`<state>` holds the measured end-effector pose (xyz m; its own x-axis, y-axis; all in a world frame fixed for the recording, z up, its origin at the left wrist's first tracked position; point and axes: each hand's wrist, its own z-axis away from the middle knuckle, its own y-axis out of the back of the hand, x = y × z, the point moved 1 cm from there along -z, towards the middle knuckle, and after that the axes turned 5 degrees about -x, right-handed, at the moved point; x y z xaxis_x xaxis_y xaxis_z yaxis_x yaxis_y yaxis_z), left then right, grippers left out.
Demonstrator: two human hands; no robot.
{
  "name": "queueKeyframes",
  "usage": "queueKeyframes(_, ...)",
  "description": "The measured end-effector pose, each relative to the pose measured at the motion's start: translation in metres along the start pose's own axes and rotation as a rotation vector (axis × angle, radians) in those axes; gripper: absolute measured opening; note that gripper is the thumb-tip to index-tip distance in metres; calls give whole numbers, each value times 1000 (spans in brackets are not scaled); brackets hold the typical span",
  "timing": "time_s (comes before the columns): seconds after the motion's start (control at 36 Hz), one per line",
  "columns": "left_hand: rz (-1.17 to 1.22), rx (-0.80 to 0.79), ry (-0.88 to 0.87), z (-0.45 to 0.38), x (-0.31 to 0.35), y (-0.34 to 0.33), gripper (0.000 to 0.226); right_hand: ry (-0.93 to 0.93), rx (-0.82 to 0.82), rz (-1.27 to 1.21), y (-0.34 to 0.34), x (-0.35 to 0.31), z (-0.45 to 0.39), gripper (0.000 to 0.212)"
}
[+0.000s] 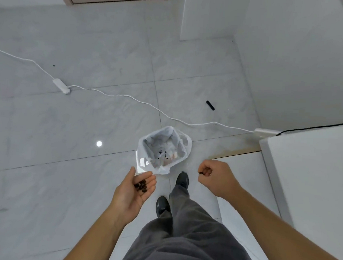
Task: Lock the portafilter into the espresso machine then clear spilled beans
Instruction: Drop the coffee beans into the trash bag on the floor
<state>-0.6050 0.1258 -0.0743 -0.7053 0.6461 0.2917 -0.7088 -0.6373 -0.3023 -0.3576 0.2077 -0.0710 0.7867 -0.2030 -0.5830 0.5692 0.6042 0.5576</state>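
I look down at a grey tiled floor. My left hand [136, 189] is held palm up and cupped, with several dark coffee beans [141, 186] lying in it. My right hand [214, 176] is curled into a loose fist, and a few dark beans show between its fingers. Both hands hover just short of a small bin lined with a white plastic bag [164, 149], which stands on the floor ahead of my feet. Several dark beans [163, 154] lie inside the bag. The portafilter and espresso machine are out of view.
A white cable [129, 96] with an inline box [61, 86] crosses the floor beyond the bin. A small black object [210, 105] lies on the floor to the right. A white counter edge [273, 173] stands at the right. My shoes [182, 179] are just behind the bin.
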Motion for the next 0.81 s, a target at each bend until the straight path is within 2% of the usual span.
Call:
queueKeyframes(0.14, -26, 61, 16, -23, 9, -7, 55, 30, -23, 18, 8, 5, -36, 16)
queueKeyframes(0.31, -85, 144, 38, -70, 19, -25, 52, 0, -129, 46, 11, 29, -91, 21)
queueKeyframes(0.53, -139, 127, 31, -119, 34, -49, 48, -19, -174, 39, 8, 47, -139, 20)
queueKeyframes(0.81, -315, 91, 159, -204, 51, -15, 43, -76, -212, 52, -52, 67, -190, 18)
